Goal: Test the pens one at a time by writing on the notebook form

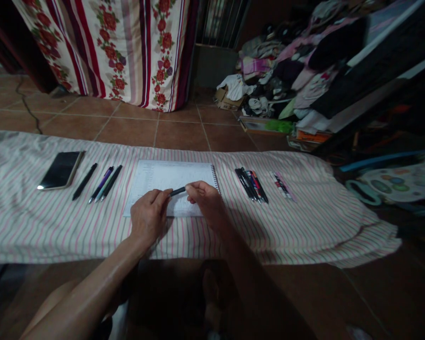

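Between my two hands is a black pen [178, 191], held nearly level above a spiral notebook [163, 171]. My left hand [149, 213] pinches its left end, and the fingers of my right hand [206, 198] close on its right end. The fingers cover both tips of the pen. The notebook lies flat with its wire binding on the right; the marks on its page are too faint to read. Left of it rest a dark pen [84, 182] and a small group of pens [106, 184]. Several more pens [252, 185] lie to its right.
A striped cloth [184, 236] covers the table. At its left lies a phone [61, 170]; far right are pink-and-white slim items [282, 185]. Beyond are the tiled floor [127, 123], a floral curtain [109, 47] and heaped clothes [286, 71].
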Demonstrator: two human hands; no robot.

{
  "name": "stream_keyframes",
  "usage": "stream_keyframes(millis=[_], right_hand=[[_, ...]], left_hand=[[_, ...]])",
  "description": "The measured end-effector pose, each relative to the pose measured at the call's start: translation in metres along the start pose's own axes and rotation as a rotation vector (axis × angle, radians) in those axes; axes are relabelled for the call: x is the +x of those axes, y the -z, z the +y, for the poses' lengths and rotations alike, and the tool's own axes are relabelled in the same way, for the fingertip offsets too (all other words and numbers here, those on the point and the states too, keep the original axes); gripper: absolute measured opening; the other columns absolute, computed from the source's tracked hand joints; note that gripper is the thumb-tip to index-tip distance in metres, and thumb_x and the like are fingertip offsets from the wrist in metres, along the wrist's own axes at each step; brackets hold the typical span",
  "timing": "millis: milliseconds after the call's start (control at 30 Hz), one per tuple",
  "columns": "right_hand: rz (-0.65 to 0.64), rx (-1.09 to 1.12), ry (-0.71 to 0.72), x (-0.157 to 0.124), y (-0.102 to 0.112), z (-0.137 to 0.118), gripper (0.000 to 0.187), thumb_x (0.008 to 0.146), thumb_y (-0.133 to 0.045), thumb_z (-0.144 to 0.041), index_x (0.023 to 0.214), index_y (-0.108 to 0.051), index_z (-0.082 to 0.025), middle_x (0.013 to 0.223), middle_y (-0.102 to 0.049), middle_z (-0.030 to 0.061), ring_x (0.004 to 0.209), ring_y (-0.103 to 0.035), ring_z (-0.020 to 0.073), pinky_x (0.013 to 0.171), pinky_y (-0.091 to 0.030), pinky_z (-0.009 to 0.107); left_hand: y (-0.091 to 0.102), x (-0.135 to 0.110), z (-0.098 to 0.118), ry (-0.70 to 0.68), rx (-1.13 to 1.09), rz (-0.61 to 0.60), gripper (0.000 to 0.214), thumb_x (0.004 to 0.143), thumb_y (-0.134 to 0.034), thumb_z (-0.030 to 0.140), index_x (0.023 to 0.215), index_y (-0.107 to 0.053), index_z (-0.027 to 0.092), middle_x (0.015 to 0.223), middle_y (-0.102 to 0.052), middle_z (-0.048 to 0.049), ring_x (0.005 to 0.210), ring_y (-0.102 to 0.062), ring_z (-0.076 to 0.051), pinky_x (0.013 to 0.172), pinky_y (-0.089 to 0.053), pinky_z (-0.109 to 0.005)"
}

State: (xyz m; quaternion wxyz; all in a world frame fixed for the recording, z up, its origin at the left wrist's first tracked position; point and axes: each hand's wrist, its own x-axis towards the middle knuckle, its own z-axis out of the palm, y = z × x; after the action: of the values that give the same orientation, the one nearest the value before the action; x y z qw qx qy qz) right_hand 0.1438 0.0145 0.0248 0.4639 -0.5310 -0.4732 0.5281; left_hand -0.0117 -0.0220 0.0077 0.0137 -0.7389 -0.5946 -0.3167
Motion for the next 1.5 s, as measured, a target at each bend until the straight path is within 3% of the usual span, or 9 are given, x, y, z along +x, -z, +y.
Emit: stream_keyframes(millis=[200, 300, 500, 667, 800, 1100, 1300, 1500], right_hand=[[0.006, 0.156, -0.040, 0.001, -0.001, 0.000, 0.029, 0.062, -0.071, -0.040, 0.080, -0.066, -0.017, 0.063, -0.062, -0.0011, 0.060, -0.057, 0.0106, 0.062, -0.045, 0.025], [0.008, 0.176, -0.046, 0.001, 0.000, 0.000, 0.029, 0.061, -0.071, -0.039, 0.082, -0.068, -0.018, 0.064, -0.062, -0.0014, 0.060, -0.055, 0.0100, 0.062, -0.043, 0.025], [-0.017, 0.200, -0.052, 0.005, 0.005, 0.005, 0.030, 0.063, -0.069, -0.038, 0.087, -0.071, -0.020, 0.063, -0.058, -0.0029, 0.061, -0.050, 0.0093, 0.062, -0.040, 0.024], [-0.101, 0.260, -0.078, 0.004, 0.011, 0.007, 0.032, 0.066, -0.069, -0.039, 0.092, -0.072, -0.022, 0.080, -0.066, 0.0015, 0.076, -0.057, 0.0140, 0.069, -0.044, 0.027], [-0.144, 0.304, -0.091, 0.001, 0.013, 0.003, 0.030, 0.067, -0.070, -0.039, 0.091, -0.072, -0.021, 0.094, -0.069, 0.0043, 0.086, -0.060, 0.0168, 0.075, -0.046, 0.029], [-0.078, 0.280, -0.060, 0.003, 0.011, 0.002, 0.030, 0.060, -0.074, -0.039, 0.081, -0.073, -0.019, 0.087, -0.071, 0.0044, 0.078, -0.062, 0.0148, 0.079, -0.048, 0.029], [-0.017, 0.292, -0.053, 0.000, 0.006, 0.001, 0.030, 0.061, -0.073, -0.040, 0.083, -0.073, -0.019, 0.092, -0.071, 0.0058, 0.087, -0.064, 0.0178, 0.082, -0.050, 0.032], [0.023, 0.327, -0.040, -0.002, 0.001, 0.002, 0.026, 0.065, -0.072, -0.037, 0.084, -0.072, -0.020, 0.094, -0.071, 0.0049, 0.091, -0.064, 0.0173, 0.083, -0.050, 0.031]], left_hand=[[-0.005, 0.004, 0.002, 0.255, -0.410, -0.148, 0.027, 0.085, -0.049, 0.030, 0.104, -0.065, 0.018, 0.086, -0.068, -0.0041, 0.076, -0.062, -0.017, 0.069, -0.044, -0.027], [-0.009, 0.006, 0.004, 0.398, -0.698, -0.254, 0.029, 0.083, -0.050, 0.033, 0.103, -0.064, 0.017, 0.072, -0.064, -0.0010, 0.063, -0.059, -0.014, 0.063, -0.044, -0.027], [-0.008, 0.012, 0.018, 0.588, -1.135, -0.329, 0.026, 0.074, -0.059, 0.035, 0.088, -0.063, 0.014, 0.060, -0.057, 0.0020, 0.049, -0.049, -0.009, 0.051, -0.039, -0.023], [-0.002, 0.013, 0.022, 0.638, -1.288, -0.493, 0.026, 0.075, -0.060, 0.039, 0.076, -0.062, 0.012, 0.060, -0.059, -0.0019, 0.048, -0.048, -0.008, 0.046, -0.032, -0.021], [-0.002, 0.013, 0.021, 0.626, -1.372, -0.519, 0.028, 0.075, -0.061, 0.039, 0.072, -0.062, 0.012, 0.061, -0.060, -0.0027, 0.048, -0.047, -0.007, 0.044, -0.028, -0.020], [-0.004, 0.014, 0.027, 0.723, -1.290, -0.440, 0.036, 0.065, -0.070, 0.041, 0.086, -0.068, 0.012, 0.062, -0.060, -0.0001, 0.047, -0.046, -0.006, 0.048, -0.033, -0.021], [-0.009, 0.013, 0.026, 0.628, -1.079, -0.321, 0.033, 0.070, -0.063, 0.037, 0.092, -0.070, 0.013, 0.061, -0.059, 0.0005, 0.048, -0.045, -0.008, 0.051, -0.037, -0.024], [-0.014, 0.011, 0.020, 0.432, -0.650, -0.166, 0.028, 0.077, -0.057, 0.033, 0.098, -0.071, 0.019, 0.066, -0.063, -0.0010, 0.059, -0.053, -0.014, 0.059, -0.040, -0.027]])
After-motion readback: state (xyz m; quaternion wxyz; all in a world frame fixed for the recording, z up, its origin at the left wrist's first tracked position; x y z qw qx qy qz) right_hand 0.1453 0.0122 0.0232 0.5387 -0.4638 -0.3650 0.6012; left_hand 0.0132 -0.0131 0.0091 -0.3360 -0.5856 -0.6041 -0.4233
